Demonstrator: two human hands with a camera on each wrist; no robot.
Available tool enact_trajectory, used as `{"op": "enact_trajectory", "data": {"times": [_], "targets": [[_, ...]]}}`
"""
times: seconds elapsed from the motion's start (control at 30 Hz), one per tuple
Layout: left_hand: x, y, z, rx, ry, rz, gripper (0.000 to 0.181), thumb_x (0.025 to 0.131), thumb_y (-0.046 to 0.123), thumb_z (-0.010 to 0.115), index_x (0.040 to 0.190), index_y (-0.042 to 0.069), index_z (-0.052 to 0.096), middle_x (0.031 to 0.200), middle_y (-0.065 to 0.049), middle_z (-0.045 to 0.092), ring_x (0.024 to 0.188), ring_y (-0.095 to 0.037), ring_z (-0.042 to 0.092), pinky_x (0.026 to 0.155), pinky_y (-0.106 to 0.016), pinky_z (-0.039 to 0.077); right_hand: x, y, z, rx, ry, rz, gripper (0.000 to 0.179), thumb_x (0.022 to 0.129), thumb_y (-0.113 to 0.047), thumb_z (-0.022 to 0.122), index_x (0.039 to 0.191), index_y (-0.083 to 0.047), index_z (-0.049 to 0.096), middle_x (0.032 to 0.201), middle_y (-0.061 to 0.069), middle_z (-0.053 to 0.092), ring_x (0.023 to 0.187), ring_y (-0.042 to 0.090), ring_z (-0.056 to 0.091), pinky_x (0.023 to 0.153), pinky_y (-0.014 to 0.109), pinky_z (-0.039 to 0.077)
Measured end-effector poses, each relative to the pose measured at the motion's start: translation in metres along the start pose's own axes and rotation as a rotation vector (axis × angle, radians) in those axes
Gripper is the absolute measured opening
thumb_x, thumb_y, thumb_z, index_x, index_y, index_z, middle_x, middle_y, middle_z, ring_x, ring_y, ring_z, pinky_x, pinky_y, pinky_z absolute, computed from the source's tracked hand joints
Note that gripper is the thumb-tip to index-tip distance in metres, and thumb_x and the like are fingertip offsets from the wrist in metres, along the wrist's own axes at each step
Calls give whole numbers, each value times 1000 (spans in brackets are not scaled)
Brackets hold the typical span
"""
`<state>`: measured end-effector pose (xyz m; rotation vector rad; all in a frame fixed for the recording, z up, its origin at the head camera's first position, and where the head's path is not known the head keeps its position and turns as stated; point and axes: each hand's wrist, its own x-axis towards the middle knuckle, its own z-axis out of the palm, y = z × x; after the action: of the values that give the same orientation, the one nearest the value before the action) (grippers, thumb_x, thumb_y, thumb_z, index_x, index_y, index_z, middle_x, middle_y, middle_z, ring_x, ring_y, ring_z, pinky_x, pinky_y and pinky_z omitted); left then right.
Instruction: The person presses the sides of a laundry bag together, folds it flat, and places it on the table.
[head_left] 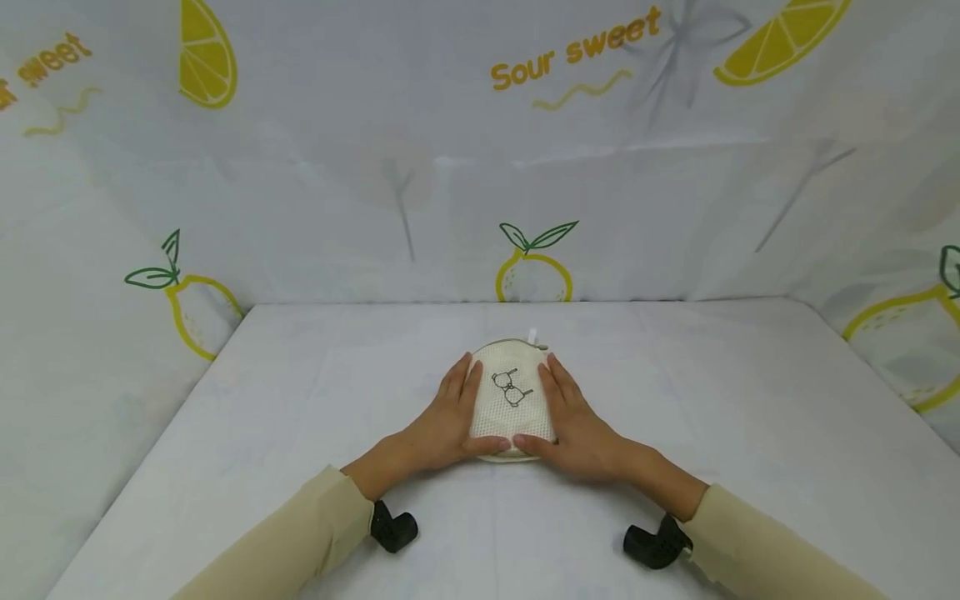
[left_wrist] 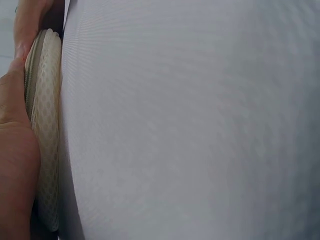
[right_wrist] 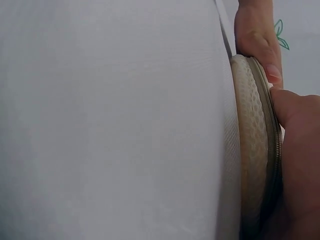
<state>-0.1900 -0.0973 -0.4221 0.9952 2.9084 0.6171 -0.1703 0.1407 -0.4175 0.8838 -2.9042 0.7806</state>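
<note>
A rounded off-white mesh zip pouch [head_left: 512,392] lies on the white-covered table, with a dark line drawing of a bear on top. My left hand [head_left: 447,417] rests along its left side and my right hand [head_left: 577,421] along its right, fingers straight and pointing away from me. Both thumbs stretch across the near edge, tips almost meeting. A beige zip [right_wrist: 270,117] runs round the pouch's side in the right wrist view, where the mesh wall looks thick and padded. At the far right edge, the head view shows a zip pull [head_left: 543,347] beside a small white tab [head_left: 532,336].
A white cloth [head_left: 337,375] covers the table. Behind it and at both sides hang white curtains [head_left: 337,217] printed with lemons and lettering. Black wrist mounts [head_left: 393,529] stick out below both beige sleeves [head_left: 285,542].
</note>
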Motion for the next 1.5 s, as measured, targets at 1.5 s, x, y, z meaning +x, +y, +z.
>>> {"op": "enact_trajectory", "data": {"times": [1.5], "targets": [[92, -18, -28, -48, -132, 601, 47, 104, 27, 37, 147, 8, 37, 152, -5, 34, 143, -19, 18, 115, -32, 9, 44, -10, -16, -380, -169, -1105, 75, 94, -45, 53, 150, -4, 27, 155, 9, 24, 142, 23, 20, 113, 39, 21]]}}
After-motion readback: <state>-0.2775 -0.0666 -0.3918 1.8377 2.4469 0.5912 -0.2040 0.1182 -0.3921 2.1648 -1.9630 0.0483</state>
